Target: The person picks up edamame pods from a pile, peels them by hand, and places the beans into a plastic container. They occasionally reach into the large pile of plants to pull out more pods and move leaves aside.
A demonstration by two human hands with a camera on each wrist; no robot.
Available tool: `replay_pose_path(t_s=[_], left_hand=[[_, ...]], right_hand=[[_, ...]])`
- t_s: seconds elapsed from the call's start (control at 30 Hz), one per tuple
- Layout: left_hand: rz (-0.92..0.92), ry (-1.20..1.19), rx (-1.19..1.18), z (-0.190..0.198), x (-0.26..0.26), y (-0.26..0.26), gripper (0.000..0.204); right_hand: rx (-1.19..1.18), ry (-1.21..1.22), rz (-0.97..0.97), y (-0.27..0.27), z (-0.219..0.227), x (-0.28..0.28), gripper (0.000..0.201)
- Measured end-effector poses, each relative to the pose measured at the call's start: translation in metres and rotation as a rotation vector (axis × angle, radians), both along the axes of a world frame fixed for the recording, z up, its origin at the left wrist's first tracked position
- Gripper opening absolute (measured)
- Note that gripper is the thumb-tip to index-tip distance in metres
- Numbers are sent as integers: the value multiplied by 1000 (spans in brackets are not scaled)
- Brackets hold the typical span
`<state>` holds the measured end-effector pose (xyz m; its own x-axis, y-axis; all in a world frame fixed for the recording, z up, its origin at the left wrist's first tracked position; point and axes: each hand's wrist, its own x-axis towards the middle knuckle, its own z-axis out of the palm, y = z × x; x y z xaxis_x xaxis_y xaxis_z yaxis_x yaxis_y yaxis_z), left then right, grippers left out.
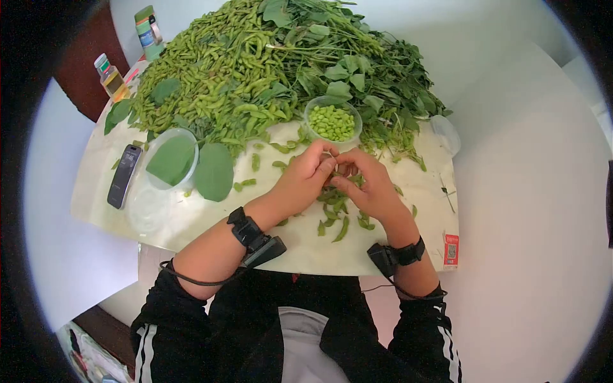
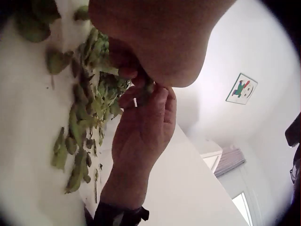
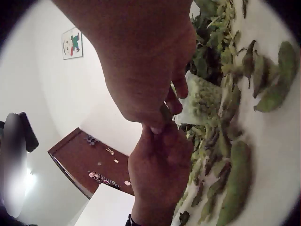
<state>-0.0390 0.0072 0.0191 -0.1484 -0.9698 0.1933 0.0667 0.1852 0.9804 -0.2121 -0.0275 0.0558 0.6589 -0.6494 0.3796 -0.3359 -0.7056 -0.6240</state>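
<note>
My left hand [image 1: 305,177] and right hand [image 1: 373,185] meet over the near middle of the table, fingertips together. Between them they pinch a green soybean pod [image 3: 165,112], mostly hidden by the fingers. Just beyond the hands stands a clear bowl [image 1: 359,119] of shelled green beans [image 1: 332,123]. Under and around the hands lie loose pods [image 1: 343,228] on the pale tabletop. In the left wrist view the right hand [image 2: 141,129] faces the camera with its thumb against the fingers; in the right wrist view the left hand [image 3: 160,165] does likewise.
A large heap of pods [image 1: 211,76] and leafy stalks [image 1: 402,76] covers the back. At left are a phone [image 1: 124,177], a plastic bowl [image 1: 194,167] with a leaf inside, a bottle [image 1: 112,80] and a flask [image 1: 148,33]. A red card [image 1: 451,249] lies at the right edge.
</note>
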Motion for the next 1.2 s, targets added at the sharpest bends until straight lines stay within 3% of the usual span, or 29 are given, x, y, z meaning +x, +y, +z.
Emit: replay_pose_path(t_s=[0.1, 0.2, 0.3, 0.4, 0.53, 0.63, 0.7, 0.83, 0.9, 0.93, 1.03, 1.1, 1.2], left_hand=[[56, -112, -94, -6, 1, -4, 17], [111, -216, -156, -4, -4, 1, 17], [141, -238, -253, -11, -7, 0, 15], [35, -112, -80, -12, -5, 1, 17], [-59, -30, -25, -10, -3, 3, 18], [-23, -70, -108, -9, -6, 1, 16], [-86, 130, 137, -5, -6, 1, 14], [-113, 188, 250, -4, -9, 0, 13], [-95, 244, 485, 3, -8, 3, 14], [-94, 246, 485, 2, -6, 1, 14], [-149, 327, 705, 2, 5, -7, 16], [-342, 310, 878, 5, 18, -9, 17], [-421, 319, 864, -1, 23, -12, 18]], right_hand=[[154, -4, -118, 2, -13, 0, 19], [152, 167, -124, 3, -11, -6, 18], [273, 107, -92, 2, -16, -9, 23], [346, -37, -83, 5, -16, -5, 24], [350, 28, -106, 6, -15, -6, 22], [249, 79, -98, 4, -18, -5, 20], [69, 116, -61, 2, -23, -6, 20], [-115, 174, -47, -2, -28, -10, 19], [-241, 195, -14, -2, -28, -10, 18], [-240, 196, -12, -2, -27, -10, 18], [-337, 329, 21, -1, -23, -8, 15], [-498, 340, 53, 3, -19, -5, 15], [-570, 391, 72, 2, -19, -5, 16]])
